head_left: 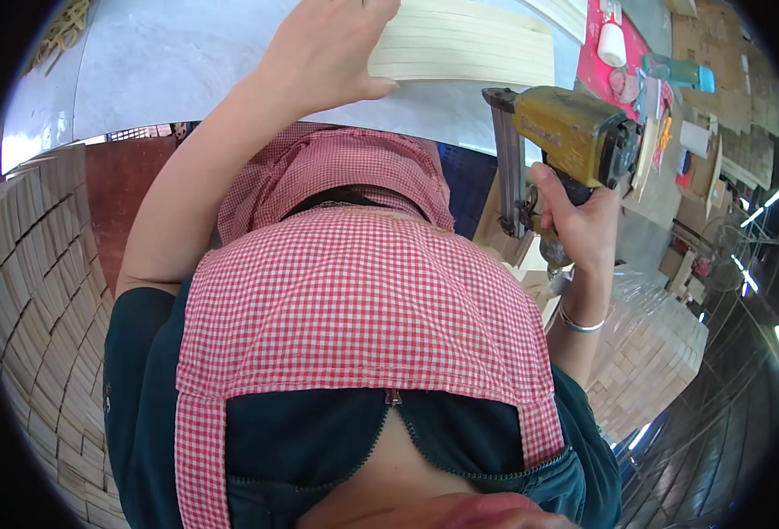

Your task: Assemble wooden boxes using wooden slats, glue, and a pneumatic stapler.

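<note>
My right hand (586, 220) is wrapped around the handle of a yellow and black nail gun (561, 132), which it holds at the table's front edge. The gun's long grey magazine hangs toward me on its left side. My left hand (332, 48) rests at the left end of a panel of pale wooden slats (469, 42), thumb spread along the near edge. The tips of its other fingers run out past the top of the picture. Under the panel is a grey-white tabletop (169, 70).
More pale slats (561, 13) lie beyond the panel. A white bottle (612, 44) and a clear blue-green bottle (676, 72) are on a pink surface at the right. Stacked wood blocks (41, 291) stand at my left, and a wrapped stack (650, 353) at my right.
</note>
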Demonstrator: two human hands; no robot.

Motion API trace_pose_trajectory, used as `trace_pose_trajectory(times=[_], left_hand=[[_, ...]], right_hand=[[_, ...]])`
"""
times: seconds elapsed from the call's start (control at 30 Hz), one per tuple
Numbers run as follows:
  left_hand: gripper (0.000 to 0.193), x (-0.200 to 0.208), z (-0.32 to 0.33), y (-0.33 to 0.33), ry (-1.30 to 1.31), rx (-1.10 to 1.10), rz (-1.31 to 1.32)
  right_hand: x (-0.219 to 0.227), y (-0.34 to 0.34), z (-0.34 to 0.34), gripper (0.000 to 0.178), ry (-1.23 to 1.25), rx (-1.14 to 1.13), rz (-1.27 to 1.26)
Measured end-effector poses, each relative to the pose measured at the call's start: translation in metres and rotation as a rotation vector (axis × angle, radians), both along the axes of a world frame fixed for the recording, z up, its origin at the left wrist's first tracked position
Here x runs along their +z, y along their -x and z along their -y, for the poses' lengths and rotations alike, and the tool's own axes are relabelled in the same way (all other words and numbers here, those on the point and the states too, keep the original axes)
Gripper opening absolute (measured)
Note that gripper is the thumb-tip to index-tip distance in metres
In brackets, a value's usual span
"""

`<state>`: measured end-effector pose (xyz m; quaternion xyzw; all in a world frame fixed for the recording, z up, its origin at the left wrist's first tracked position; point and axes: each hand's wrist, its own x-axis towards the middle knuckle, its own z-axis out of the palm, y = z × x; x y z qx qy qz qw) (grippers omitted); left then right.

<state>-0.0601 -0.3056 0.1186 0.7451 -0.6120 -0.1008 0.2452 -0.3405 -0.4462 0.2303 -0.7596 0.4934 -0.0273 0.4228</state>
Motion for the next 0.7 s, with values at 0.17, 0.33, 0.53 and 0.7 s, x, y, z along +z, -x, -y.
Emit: trace_pose_trajectory(times=[0.17, 0.33, 0.53, 0.7], left_hand=[[0.056, 0.011, 0.005, 0.006, -0.188, 0.034, -0.075], [0.057, 0.008, 0.001, 0.007, -0.158, 0.063, -0.138], [0.057, 0.009, 0.003, 0.009, -0.189, 0.089, -0.171], [0.057, 0.004, 0.001, 0.008, -0.14, 0.083, -0.127]], right_hand=[[-0.001, -0.007, -0.001, 0.021, 0.009, -0.013, 0.009], [-0.001, -0.016, 0.001, 0.022, 0.004, -0.008, -0.002], [-0.002, -0.019, 0.005, 0.022, -0.009, 0.003, -0.006], [-0.001, -0.021, 0.004, 0.022, -0.031, -0.019, -0.024]])
